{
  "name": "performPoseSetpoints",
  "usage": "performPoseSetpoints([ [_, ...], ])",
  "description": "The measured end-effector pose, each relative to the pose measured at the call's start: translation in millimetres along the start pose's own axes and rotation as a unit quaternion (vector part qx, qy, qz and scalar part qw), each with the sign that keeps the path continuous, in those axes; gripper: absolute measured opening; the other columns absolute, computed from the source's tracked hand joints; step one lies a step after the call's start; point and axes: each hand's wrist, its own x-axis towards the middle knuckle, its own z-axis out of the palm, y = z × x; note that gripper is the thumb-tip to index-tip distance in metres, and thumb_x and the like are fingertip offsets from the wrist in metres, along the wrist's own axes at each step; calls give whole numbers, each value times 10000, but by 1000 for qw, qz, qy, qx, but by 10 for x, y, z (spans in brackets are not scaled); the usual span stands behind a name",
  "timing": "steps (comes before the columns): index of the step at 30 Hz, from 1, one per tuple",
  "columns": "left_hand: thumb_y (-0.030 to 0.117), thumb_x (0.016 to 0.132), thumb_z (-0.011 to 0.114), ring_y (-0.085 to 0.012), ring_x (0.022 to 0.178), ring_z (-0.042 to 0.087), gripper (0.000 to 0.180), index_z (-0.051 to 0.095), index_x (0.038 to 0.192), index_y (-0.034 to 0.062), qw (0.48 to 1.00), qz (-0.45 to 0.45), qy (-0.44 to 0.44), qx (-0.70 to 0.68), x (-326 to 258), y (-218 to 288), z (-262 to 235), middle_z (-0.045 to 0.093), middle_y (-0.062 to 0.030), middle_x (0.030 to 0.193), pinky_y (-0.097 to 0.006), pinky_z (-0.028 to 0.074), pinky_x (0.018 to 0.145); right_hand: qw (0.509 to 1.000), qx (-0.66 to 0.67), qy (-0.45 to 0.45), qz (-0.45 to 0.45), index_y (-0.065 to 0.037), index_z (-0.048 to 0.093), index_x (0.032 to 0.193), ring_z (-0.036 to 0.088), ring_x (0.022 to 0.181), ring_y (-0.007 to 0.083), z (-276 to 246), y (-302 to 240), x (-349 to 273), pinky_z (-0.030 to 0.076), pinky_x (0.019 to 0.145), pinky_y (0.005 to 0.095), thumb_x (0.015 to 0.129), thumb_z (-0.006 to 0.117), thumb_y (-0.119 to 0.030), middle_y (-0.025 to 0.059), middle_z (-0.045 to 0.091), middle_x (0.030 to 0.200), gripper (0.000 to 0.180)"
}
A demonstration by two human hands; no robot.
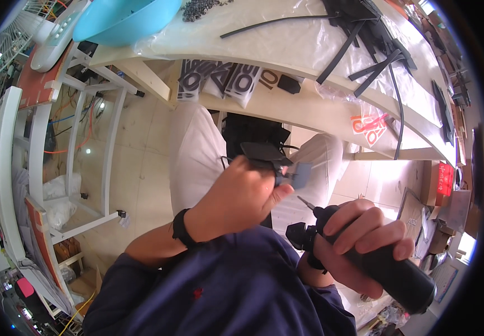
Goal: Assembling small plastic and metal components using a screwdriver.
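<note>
Left hand [244,193]: at centre, fingers curled narrow on a dark part [261,152], blurred.
Right hand [356,241]: at four o'clock, fingers wrapped around a black screwdriver [410,284].
Screwdriver tip [306,203]: points toward ten o'clock, near the left thumb [281,196].
Table [278,63]: blue bowl [127,25] at eleven.

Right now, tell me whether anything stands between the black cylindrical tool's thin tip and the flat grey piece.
Nothing visible does: a gap separates the thin tip from the flat grey piece at the left hand.

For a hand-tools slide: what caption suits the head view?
Right hand gripping a black cylindrical tool, left hand holding a small grey-and-black part.
</note>
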Motion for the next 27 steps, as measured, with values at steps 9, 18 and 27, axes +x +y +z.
performPoseSetpoints([
  [9, 153, 864, 568, -316, 655, 621, 212, 599, 991, -15, 992, -64, -67, 83, -145, -66, -49, 624, -162, 799, -410, 479, 553, 999, 39, 21, 30, -53, 374, 1152, 510, 486, 168, -14, -54, 73, 488, 394, 287, 888, 647, -410, 90, 489, 806, 521],
  [18, 189, 931, 552, -345, 617, 621, 207, 639, 1036, 33, 975, -217, -17, 48, -232, -475, 165, 620, -184, 685, -400, 468, 557, 998, 11, 50, 40, -65, 453, 1105, 497, 486, 104, 75, -88, 45, 454, 385, 247, 862, 677, -422, 26, 474, 767, 486],
  [27, 117, 845, 658, -338, 783, 654, 309, 599, 1133, 20, 990, -110, 62, 58, -409, -317, 92, 672, -146, 997, -373, 530, 669, 999, 9, 35, 33, -59, 459, 1110, 502, 482, 102, 69, -105, 14, 462, 377, 241, 840, 702, -431, 26, 481, 763, 520],
])
